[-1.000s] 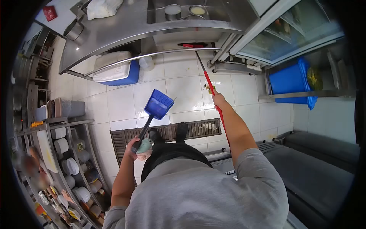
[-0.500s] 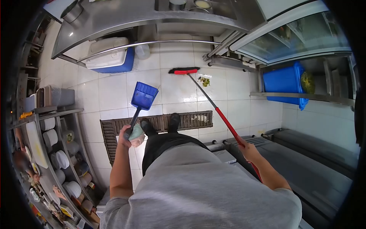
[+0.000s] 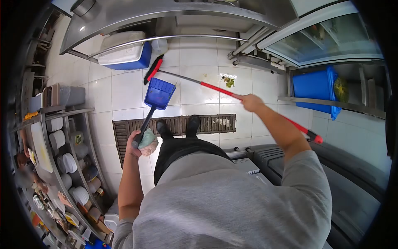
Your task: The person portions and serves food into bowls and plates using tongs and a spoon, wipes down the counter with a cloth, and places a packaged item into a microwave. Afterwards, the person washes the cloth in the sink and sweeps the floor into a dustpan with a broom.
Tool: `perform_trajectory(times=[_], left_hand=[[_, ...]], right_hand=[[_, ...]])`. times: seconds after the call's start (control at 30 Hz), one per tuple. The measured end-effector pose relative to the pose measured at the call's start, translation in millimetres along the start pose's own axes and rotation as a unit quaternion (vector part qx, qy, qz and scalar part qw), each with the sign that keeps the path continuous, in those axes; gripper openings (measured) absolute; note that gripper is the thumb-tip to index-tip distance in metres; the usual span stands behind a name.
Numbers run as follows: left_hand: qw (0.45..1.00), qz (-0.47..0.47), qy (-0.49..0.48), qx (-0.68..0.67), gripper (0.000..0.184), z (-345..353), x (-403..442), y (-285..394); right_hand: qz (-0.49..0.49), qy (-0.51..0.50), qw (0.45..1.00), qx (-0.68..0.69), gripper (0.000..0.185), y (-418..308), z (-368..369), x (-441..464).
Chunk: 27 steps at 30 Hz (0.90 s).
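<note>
My left hand (image 3: 136, 142) is closed around the dark handle of a blue dustpan (image 3: 159, 93), whose pan lies over the white floor tiles ahead of my feet. A pale green and pinkish cloth or bag (image 3: 148, 143) hangs beside that hand; what holds it is hidden. My right hand (image 3: 251, 102) grips the red and grey pole of a broom (image 3: 154, 69). The broom's red head with dark bristles is at the far left of the pan, near the blue cooler. A small heap of greenish scraps (image 3: 228, 81) lies on the tiles right of the pan.
A drain grate (image 3: 176, 126) runs under my shoes. Ahead stands a steel table (image 3: 166, 11) with a blue and white cooler (image 3: 126, 52) beneath. Shelves of dishes (image 3: 68, 164) line the left, where another person's arm shows. A blue bin (image 3: 313, 89) sits at right.
The broom head has swung left from near the scraps to beyond the dustpan. My right hand has moved forward and left, and the pole's end now shows at right. The dustpan stays nearly in place.
</note>
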State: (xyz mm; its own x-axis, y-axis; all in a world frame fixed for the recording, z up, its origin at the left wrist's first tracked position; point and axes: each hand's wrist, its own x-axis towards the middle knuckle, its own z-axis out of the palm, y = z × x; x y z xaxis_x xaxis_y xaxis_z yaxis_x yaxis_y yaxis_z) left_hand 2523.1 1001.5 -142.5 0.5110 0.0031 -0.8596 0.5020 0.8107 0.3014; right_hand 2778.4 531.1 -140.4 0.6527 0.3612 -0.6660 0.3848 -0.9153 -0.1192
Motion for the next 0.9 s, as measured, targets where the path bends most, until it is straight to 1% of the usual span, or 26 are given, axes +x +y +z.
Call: perform_trajectory(times=[0.07, 0.13, 0.2, 0.23, 0.27, 0.33, 0.37, 0.43, 0.5, 0.53, 0.57, 0.63, 0.67, 0.73, 0.77, 0.8, 0.87, 0.9], left_hand=[[1.0, -0.009, -0.017, 0.007, 0.03, -10.2, 4.1, -3.2], [0.999, -0.007, -0.025, 0.019, 0.03, -5.0, 4.4, -5.7], [0.999, -0.009, -0.03, 0.032, 0.03, 5.6, 5.1, -7.0], [0.999, -0.013, -0.03, 0.041, 0.03, 14.2, 6.3, -6.6], [0.998, -0.017, -0.032, 0.052, 0.031, 22.5, 9.4, -5.4], [0.996, -0.034, -0.065, 0.059, 0.032, 35.2, 24.1, -5.5], [0.994, -0.044, -0.081, 0.065, 0.032, 41.5, 31.3, -4.2], [0.987, -0.099, -0.109, 0.063, 0.035, 49.5, 44.4, 1.2], [0.974, -0.156, -0.147, 0.076, 0.036, 60.3, 70.3, 4.0], [0.976, -0.179, -0.107, 0.059, 0.036, 81.5, 65.9, 7.3], [0.973, -0.183, -0.11, 0.084, 0.035, 91.4, 72.1, 11.6], [0.966, -0.189, -0.116, 0.132, 0.035, 111.0, 90.5, 21.1], [0.965, -0.173, -0.106, 0.169, 0.034, 121.8, 101.1, 24.6], [0.957, -0.196, -0.102, 0.187, 0.033, 126.6, 140.6, 26.8], [0.954, -0.206, -0.099, 0.195, 0.033, 131.1, 163.3, 28.5], [0.944, -0.218, -0.118, 0.217, 0.03, 146.9, 172.6, 31.6], [0.934, -0.22, -0.114, 0.26, 0.027, 158.1, 225.7, 29.0], [0.928, -0.22, -0.108, 0.28, 0.026, 158.8, 255.4, 25.9]], right_hand=[[0.04, 0.008, 0.999, -0.011, 0.05, 29.7, -18.4, -27.4], [0.082, 0.006, 0.996, -0.035, 0.049, 61.4, -31.3, -67.4], [0.126, -0.033, 0.989, -0.066, 0.052, 90.6, -33.0, -113.4], [0.144, -0.041, 0.987, -0.054, 0.052, 108.2, -26.2, -139.0], [0.163, -0.047, 0.985, -0.041, 0.052, 118.7, -18.4, -163.1], [0.249, -0.085, 0.964, 0.033, 0.053, 111.5, -20.4, -213.8], [0.279, -0.082, 0.954, 0.076, 0.053, 110.8, -14.5, -232.8], [0.342, -0.076, 0.922, 0.166, 0.053, 108.0, 2.2, -268.0], [0.274, 0.012, 0.941, 0.199, 0.051, 112.6, 27.0, -291.5], [0.239, 0.054, 0.946, 0.213, 0.05, 103.2, 29.6, -300.0], [0.308, 0.035, 0.906, 0.287, 0.049, 93.1, 29.9, -309.9], [0.431, -0.005, 0.796, 0.425, 0.046, 43.9, -6.5, -310.7], [0.436, 0.025, 0.77, 0.465, 0.046, 37.7, 6.9, -309.5], [0.457, 0.032, 0.681, 0.572, 0.048, 17.7, 13.7, -291.7], [0.455, 0.038, 0.664, 0.592, 0.048, 9.1, 15.7, -272.7], [0.453, 0.046, 0.648, 0.611, 0.049, -1.9, 20.9, -252.8], [0.428, 0.076, 0.726, 0.533, 0.048, -16.8, 61.7, -207.6], [0.434, 0.045, 0.771, 0.463, 0.05, -27.5, 86.4, -187.3]])
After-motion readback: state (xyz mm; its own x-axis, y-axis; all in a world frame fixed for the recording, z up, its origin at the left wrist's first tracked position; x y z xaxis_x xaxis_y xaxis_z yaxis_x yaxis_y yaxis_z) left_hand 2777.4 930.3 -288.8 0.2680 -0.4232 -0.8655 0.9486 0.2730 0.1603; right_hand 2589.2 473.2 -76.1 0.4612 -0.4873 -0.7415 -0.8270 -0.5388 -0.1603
